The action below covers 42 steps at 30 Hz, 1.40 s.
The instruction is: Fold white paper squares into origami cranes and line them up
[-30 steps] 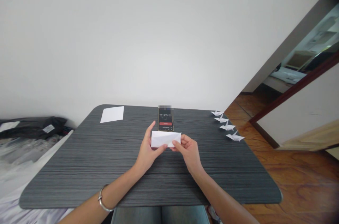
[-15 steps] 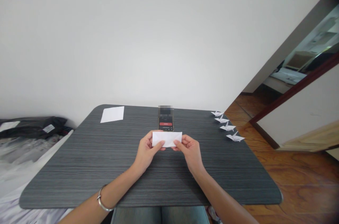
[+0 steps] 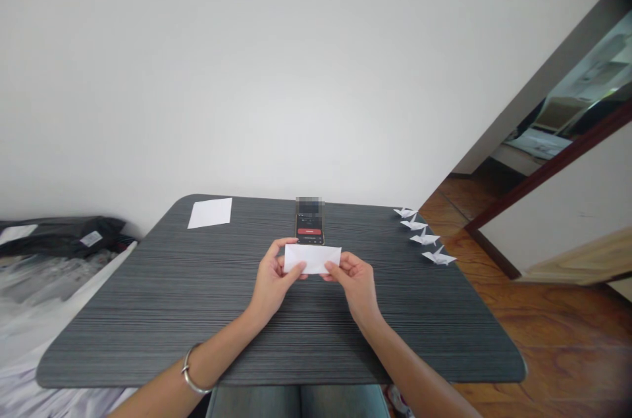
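Observation:
A white folded sheet of paper (image 3: 313,257), a wide rectangle with faint creases, is held up over the table between both hands. My left hand (image 3: 273,275) grips its left end, thumb on the near face and fingers behind. At the right end, my right hand (image 3: 355,281) pinches it the same way, its thumb near the lower edge. Both thumbs point inward along the bottom of the paper. The fingers behind the paper are partly hidden. Just beyond it stands a phone (image 3: 309,231) with a red bar on its screen.
Several folded white paper cranes (image 3: 424,238) stand in a row along the right side of the dark table (image 3: 162,313). A flat white sheet (image 3: 210,213) lies at the back left. Black plastic packaging (image 3: 64,234) lies beyond the left edge. A wall rises behind.
The fingers of my left hand have lifted slightly at the paper's upper left, and the paper has shifted a touch to the right. Both hands keep their hold.

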Tool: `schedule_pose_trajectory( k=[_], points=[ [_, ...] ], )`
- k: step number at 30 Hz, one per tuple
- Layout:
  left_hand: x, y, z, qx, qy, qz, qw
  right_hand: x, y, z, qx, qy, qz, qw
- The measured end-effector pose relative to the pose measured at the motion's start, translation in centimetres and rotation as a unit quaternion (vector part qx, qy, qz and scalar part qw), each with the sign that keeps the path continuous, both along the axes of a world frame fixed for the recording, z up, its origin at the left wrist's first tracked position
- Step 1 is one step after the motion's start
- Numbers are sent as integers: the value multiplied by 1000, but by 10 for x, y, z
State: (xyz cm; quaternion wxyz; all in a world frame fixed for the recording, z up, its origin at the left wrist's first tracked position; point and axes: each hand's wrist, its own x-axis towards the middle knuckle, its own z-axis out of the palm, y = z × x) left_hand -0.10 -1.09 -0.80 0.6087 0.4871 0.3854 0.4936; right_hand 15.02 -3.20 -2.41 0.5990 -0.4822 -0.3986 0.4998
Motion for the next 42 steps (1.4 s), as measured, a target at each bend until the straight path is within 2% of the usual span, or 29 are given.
schedule_pose_trajectory(
  k=[7,27,42],
  points=[
    [4,-2,-3,18,16,-16,1000,-3,0,-2,-32,26,52,998],
    [4,-2,-6,24,22,-19,999,-5,-2,-1,-20,15,49,998],
    [-1,1,-1,32,43,23,998,7,-1,-2,-16,22,49,998]
  ],
)
